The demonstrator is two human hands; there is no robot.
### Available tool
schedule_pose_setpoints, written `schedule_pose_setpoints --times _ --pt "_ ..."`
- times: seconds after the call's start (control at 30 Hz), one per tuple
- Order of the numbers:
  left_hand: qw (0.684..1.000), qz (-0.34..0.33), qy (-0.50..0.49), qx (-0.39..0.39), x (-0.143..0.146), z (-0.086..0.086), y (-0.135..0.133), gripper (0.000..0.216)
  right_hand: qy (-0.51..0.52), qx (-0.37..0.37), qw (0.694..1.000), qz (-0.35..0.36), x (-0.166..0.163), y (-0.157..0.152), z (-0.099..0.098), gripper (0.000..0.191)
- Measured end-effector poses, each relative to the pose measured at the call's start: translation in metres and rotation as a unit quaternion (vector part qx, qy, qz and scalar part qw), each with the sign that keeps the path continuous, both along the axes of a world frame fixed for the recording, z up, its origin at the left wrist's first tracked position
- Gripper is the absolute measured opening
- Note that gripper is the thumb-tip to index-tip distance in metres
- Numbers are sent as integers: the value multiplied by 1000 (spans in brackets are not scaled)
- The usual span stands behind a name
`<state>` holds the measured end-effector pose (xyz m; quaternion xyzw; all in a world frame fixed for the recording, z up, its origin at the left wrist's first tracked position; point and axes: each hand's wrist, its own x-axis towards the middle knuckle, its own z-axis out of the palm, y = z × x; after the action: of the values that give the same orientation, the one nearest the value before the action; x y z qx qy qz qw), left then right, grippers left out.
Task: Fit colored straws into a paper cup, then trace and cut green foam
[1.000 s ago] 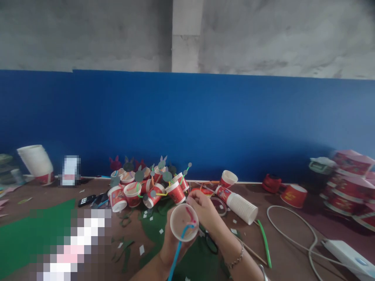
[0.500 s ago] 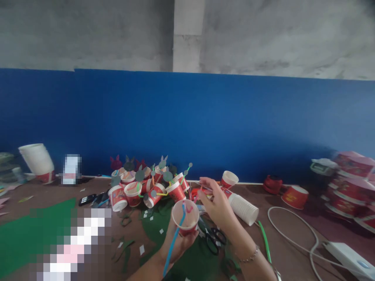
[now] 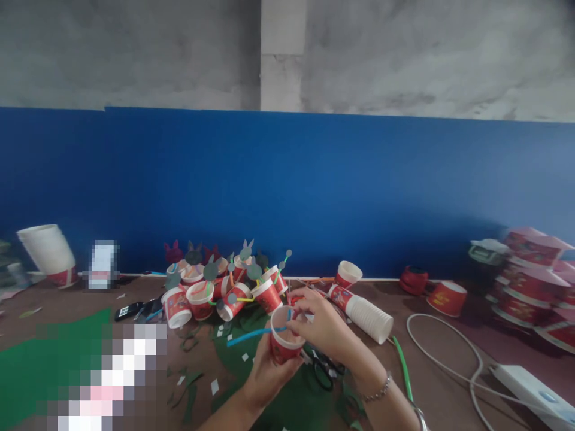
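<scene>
My left hand (image 3: 268, 372) wraps round a red paper cup (image 3: 286, 350) with a white rim, mouth tilted toward me. A bent blue drinking straw (image 3: 252, 337) crosses the rim, its long part sticking out to the left. Over the right side of the mouth is my right hand (image 3: 314, 314), fingertips pinched at the straw's short end. Black scissors (image 3: 324, 374) lie under my right wrist on green paper (image 3: 291, 402). Behind the held cup lie several red cups (image 3: 268, 297) with straws and grey paper shapes attached.
A nested stack of cups (image 3: 371, 317) lies right of my hands, with an upright cup (image 3: 348, 274) behind it. Further right are a white cable (image 3: 442, 315), a power strip (image 3: 523, 383) and stacked red tubs (image 3: 521, 299). A blue panel (image 3: 287, 191) closes off the back.
My right hand has come down and left to the cup's mouth and now grips the straw. The straw has swung from pointing down toward me to pointing left.
</scene>
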<state>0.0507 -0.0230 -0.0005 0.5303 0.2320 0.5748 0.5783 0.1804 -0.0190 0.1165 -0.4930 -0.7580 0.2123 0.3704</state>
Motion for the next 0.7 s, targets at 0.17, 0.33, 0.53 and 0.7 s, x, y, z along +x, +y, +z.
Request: schedule_pose_setpoints --times 0.17,0.33,0.53,0.7 --pt "1000 3 11 1 1 0 0 64 -16 -16 1000 -7 2 3 -3 9" --pt "999 21 9 -43 4 5 -6 62 -2 -60 998 29 10 2 -2 10" --pt "996 55 20 -61 6 5 -5 61 41 -38 998 20 12 1 4 13" --pt "995 51 37 -73 4 3 -3 57 57 -37 997 29 8 6 2 20"
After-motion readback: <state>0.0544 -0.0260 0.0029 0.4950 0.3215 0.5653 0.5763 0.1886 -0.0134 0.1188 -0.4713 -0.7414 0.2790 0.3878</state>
